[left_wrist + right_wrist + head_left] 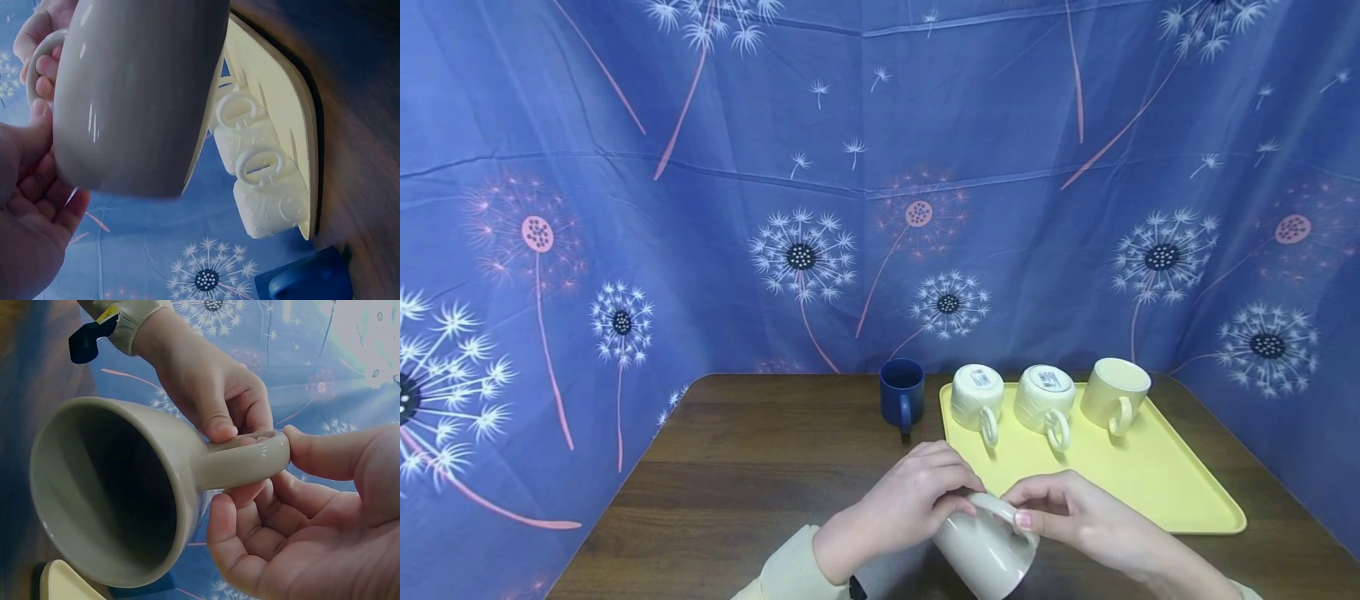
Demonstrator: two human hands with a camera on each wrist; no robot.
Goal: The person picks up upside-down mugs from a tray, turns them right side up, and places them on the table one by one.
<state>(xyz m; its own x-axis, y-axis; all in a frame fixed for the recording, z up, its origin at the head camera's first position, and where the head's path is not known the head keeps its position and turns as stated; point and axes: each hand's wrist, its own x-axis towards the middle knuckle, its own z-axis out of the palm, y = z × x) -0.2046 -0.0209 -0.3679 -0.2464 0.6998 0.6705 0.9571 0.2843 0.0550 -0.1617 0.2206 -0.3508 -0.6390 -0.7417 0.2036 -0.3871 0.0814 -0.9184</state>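
Both hands hold a glossy off-white mug (988, 558) close over the table's front, tipped on its side with its handle (1000, 507) uppermost. My left hand (917, 492) grips it by the handle's end, with the thumb against the handle in the right wrist view. From the other side my right hand (1075, 517) pinches the handle, its thumb (319, 453) on the outer curve and fingers curled below. The mug's open mouth (106, 494) faces the right wrist camera, dark inside. Its smooth outer wall (137, 100) fills much of the left wrist view.
A yellow tray (1150, 492) lies at the right. Along its back edge stand two upside-down white embossed mugs (976, 392) with labelled bases, and a cream mug (1112, 400). Left of the tray, a dark blue mug (901, 392) stands on the brown table (737, 467). Blue dandelion-print cloth (775, 108) hangs behind.
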